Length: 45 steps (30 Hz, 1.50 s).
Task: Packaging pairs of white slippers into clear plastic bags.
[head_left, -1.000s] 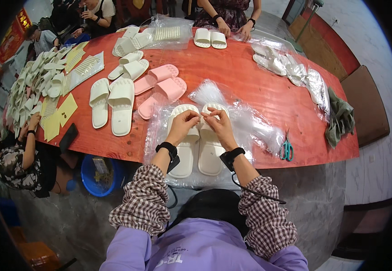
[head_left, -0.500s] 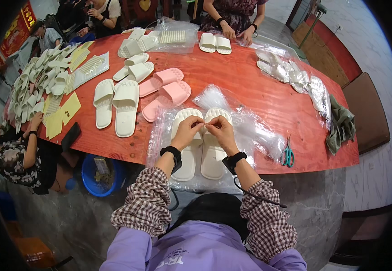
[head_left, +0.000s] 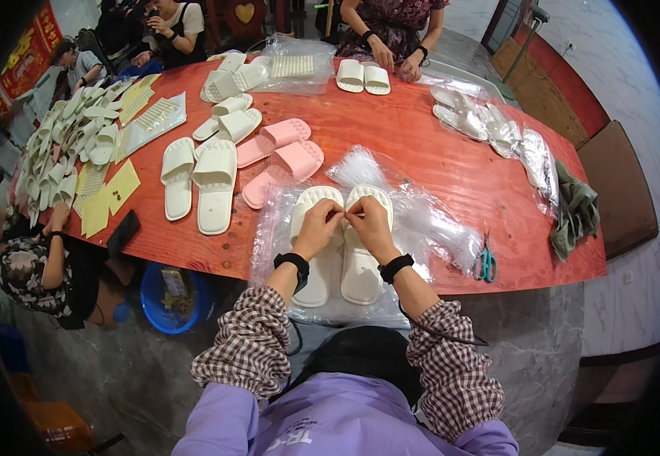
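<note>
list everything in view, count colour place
table: 1, red, centre
front slide slippers: 2, white, beneath the hands
plastic bags: several, clear, under and beside them
pink slippers: 2, pink, left of centre
other slide slippers: several, white, left and far
slipper heap: many, white, far left
bagged slippers: several, white, right
scissors: 1, teal handles, near right
cloth: 1, green, right edge
paper sheets: several, yellow, left
bucket: 1, blue, floor
coworkers: at least 4, mixed clothing, left and far
sleeves: 2, brown checked, forearms
left hand: 1, bare, over front pair
right hand: 1, bare, over front pair
</note>
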Motion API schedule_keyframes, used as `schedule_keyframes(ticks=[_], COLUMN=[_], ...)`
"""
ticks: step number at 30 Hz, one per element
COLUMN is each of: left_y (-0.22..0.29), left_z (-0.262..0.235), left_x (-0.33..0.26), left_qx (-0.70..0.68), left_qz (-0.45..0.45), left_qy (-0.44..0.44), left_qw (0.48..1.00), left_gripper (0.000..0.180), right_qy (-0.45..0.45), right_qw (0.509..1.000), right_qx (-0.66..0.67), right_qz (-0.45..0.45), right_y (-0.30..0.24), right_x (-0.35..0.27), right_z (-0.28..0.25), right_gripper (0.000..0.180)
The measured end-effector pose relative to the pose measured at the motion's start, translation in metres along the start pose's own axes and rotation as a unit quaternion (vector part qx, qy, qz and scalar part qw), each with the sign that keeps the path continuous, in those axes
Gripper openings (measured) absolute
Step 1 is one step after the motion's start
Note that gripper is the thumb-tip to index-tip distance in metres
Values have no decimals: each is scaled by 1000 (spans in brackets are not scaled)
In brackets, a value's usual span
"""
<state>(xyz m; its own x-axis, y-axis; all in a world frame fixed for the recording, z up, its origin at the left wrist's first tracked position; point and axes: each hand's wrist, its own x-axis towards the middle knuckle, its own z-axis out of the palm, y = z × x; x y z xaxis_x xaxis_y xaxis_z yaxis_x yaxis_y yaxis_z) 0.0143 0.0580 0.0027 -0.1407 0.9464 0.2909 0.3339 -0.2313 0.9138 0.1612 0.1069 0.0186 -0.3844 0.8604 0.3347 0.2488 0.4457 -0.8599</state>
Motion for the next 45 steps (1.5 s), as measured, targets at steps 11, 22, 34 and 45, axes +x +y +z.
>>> schedule_keyframes(ticks=[11,22,34,45], left_y=[-1,3,-10,42], left_z=[10,23,-2,-110], left_x=[-4,2,5,75], left_qx=[44,34,28,-18], left_qz=[59,45,31,6], left_qy=[61,74,-1,107], left_qw=[995,996,999,994], left_gripper=[9,10,15,17], right_qy=[38,53,28,61], right_qw=[997,989,984,941], right_qx=[-50,-134,-134,-330], right_qz=[37,-26,112,28], right_y=[-9,4,9,63], right_x=[-14,-7,-81,-117], right_z=[-2,0,-77,-80], right_gripper=[9,6,38,61])
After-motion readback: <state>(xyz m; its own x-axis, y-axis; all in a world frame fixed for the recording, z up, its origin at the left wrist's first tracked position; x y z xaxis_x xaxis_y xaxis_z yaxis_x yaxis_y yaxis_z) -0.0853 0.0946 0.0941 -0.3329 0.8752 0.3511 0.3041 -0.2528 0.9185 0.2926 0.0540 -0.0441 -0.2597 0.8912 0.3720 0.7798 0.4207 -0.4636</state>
